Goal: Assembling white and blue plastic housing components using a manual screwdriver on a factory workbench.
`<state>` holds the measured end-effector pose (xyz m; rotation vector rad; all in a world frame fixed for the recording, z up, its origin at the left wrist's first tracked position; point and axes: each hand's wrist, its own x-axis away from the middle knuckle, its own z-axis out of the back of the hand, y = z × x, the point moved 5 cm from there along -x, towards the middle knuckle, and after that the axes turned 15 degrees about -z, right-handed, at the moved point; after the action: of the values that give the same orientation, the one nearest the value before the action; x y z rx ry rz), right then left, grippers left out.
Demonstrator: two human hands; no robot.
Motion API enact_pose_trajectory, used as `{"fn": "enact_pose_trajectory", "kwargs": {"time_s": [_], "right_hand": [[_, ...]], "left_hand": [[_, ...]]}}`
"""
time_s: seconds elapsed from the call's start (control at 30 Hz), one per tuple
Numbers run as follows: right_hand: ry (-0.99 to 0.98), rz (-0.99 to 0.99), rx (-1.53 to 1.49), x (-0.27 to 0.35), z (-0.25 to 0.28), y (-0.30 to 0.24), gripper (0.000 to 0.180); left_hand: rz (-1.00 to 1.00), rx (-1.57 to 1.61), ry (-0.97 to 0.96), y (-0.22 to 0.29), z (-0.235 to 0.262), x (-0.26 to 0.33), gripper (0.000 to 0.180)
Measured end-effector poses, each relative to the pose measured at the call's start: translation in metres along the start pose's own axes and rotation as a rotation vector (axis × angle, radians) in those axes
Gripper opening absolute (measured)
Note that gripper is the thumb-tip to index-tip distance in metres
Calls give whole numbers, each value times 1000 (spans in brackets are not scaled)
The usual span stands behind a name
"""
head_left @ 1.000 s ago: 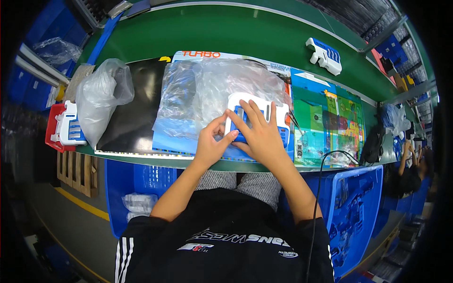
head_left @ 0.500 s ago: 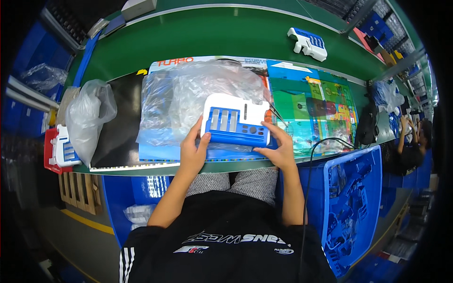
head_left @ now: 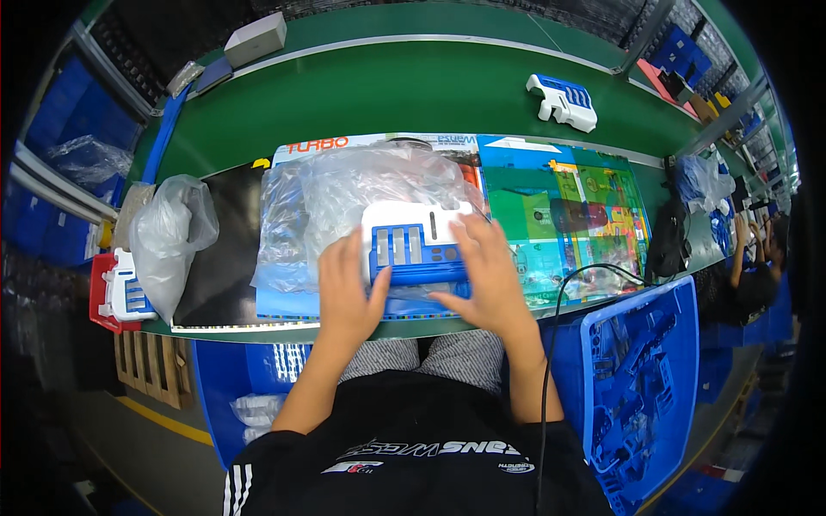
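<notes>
A white and blue plastic housing (head_left: 415, 273), with three long slots and small holes beside them, lies face up on crumpled clear plastic bags (head_left: 327, 193) in front of me. My left hand (head_left: 347, 288) is at its left edge, fingers stretched upward and thumb apart near the lower corner. Over the right end spreads my right hand (head_left: 490, 275); its fingers cover that corner and are slightly blurred. Neither hand is wrapped round the housing. Whether the fingertips touch it, I cannot tell.
Printed colour sheets (head_left: 533, 219) cover the green bench. A similar housing (head_left: 564, 101) lies at the back right, another (head_left: 127, 288) in a red bin (head_left: 101, 301) at left beside a plastic bag (head_left: 172, 228). A blue crate (head_left: 594, 378) of blue parts stands at right; a black cable (head_left: 551, 361) hangs nearby.
Both hands have loosened from the housing and their fingers have straightened. The housing sits slightly further left on the bags. The whole view has shifted a little.
</notes>
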<state>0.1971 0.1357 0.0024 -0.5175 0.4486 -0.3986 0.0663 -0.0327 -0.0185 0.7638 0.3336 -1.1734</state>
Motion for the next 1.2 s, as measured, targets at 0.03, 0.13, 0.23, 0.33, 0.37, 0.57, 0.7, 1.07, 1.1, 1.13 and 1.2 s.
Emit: {"fn": "enact_pose_trajectory", "kwargs": {"time_s": [0.03,0.13,0.23,0.33,0.37,0.57,0.7,1.07,1.1,1.13,1.2], "right_hand": [[-61,64,54,-6,-9,-19,99],[-89,31,87,-14,-43,-24,91],[-63,16,92,-22,-63,-21,87],[-46,-12,92,-25,-64,-23,85],[-53,12,107,-27,-66,-23,84],[-53,39,94,-31,-68,-22,83],[-17,29,213,-26,-60,-31,85],[100,9,9,-3,3,-51,64],[102,35,7,-7,-6,-44,62],[104,56,12,-12,-13,-37,60],[90,65,-21,-20,-29,-22,57]], "left_hand": [[-40,-2,-27,0,-5,-6,59],[-122,9,-73,-2,-33,-20,48],[-145,-47,-36,-9,-46,-17,43],[-188,-101,-8,-9,-45,-17,42],[-185,-101,-8,-9,-46,-15,42],[-141,-63,-11,-5,-41,-16,42],[128,-139,-234,-9,-24,-27,65],[-238,520,-376,-22,5,-96,74],[-290,556,-396,-30,-2,-98,72],[-345,599,-415,-38,-15,-97,70],[-318,642,-490,-50,-34,-94,67]]}}
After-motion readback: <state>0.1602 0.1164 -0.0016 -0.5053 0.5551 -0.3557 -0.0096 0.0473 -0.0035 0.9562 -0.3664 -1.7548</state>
